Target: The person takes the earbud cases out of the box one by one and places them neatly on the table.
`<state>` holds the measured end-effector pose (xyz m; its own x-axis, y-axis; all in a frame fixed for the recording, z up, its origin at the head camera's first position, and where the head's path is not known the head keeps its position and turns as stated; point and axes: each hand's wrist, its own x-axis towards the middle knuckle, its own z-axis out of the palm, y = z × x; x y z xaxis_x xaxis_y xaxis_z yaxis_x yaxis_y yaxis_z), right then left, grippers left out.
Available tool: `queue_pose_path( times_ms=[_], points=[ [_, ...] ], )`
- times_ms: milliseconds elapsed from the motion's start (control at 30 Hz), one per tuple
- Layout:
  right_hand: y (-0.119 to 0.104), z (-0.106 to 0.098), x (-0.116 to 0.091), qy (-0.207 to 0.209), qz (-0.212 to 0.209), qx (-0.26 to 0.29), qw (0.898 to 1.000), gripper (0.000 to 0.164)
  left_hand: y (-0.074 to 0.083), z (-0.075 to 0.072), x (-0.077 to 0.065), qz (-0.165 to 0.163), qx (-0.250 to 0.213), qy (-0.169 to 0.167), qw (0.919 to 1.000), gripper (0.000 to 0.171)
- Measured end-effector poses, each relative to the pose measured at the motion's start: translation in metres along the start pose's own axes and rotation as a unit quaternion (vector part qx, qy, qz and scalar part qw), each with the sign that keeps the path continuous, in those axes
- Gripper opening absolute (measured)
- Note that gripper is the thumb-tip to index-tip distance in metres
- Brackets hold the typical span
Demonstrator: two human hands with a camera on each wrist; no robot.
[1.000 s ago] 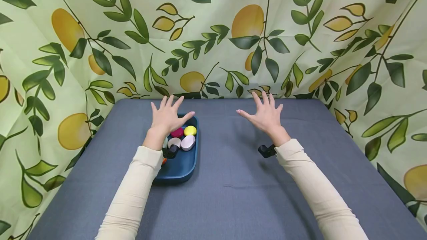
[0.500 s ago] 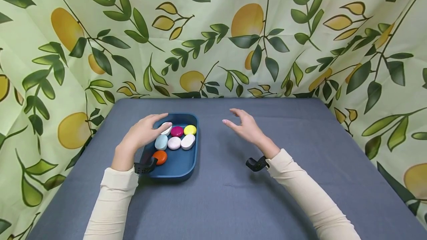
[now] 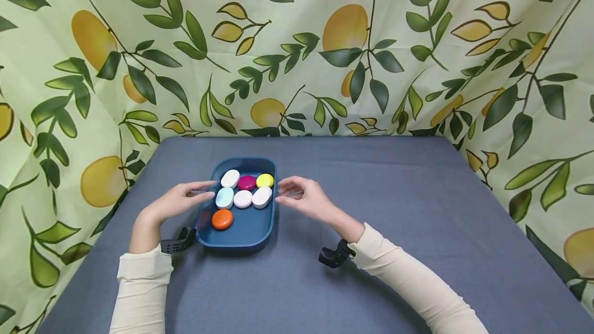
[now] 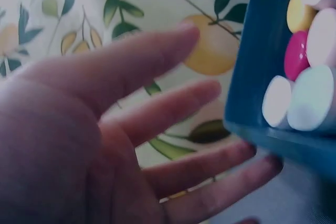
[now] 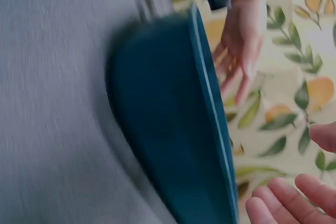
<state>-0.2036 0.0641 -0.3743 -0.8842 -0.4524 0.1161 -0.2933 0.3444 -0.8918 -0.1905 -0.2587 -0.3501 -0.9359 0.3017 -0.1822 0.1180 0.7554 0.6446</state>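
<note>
A blue rectangular tray (image 3: 248, 233) with rounded corners lies on the table, holding several smooth, thick oval and round pieces like small soaps. Among them are an orange one (image 3: 222, 219), a magenta one (image 3: 246, 183), a yellow one (image 3: 265, 181), a pale blue one (image 3: 225, 198) and whitish ones. On the tray's left is my left hand (image 3: 174, 204), fingers extended, fingertips right at the rim. My right hand (image 3: 308, 200) is at the opposite side, fingers gently bent, thumb and fingertips close by the right rim. In the left wrist view the left palm (image 4: 58, 145) holds nothing.
A grey-blue cloth (image 3: 352, 293) covers the table. Fabric printed with leaves and yellow fruit (image 3: 345, 27) hangs behind and along both sides. Each wrist wears a black camera mount, such as the one on the right (image 3: 335, 254).
Both hands have come down from raised, spread poses above the table to the tray's two sides. The right hand moved left and the left hand moved left, uncovering the pieces. The tray stayed put.
</note>
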Motion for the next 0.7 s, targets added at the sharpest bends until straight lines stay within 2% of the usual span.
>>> queue_pose_path(
  times_ms=[133,300,433,700],
  points=[
    [-0.004,0.024,0.002,-0.041,-0.005,0.029,0.999,0.039,-0.017,0.001,0.001,0.005,-0.043,-0.019,0.9989,0.056],
    [-0.010,0.050,0.007,-0.084,-0.015,0.033,0.996,0.039,-0.039,0.005,0.005,0.021,-0.071,-0.026,0.9969,0.056],
    [-0.015,0.069,0.014,-0.097,-0.008,0.006,0.995,0.042,-0.049,0.007,0.009,0.023,-0.105,-0.034,0.9936,0.060],
    [-0.024,0.098,0.028,-0.093,0.018,-0.067,0.993,0.045,-0.065,0.011,0.014,0.039,-0.162,-0.047,0.9849,0.065]
  ],
)
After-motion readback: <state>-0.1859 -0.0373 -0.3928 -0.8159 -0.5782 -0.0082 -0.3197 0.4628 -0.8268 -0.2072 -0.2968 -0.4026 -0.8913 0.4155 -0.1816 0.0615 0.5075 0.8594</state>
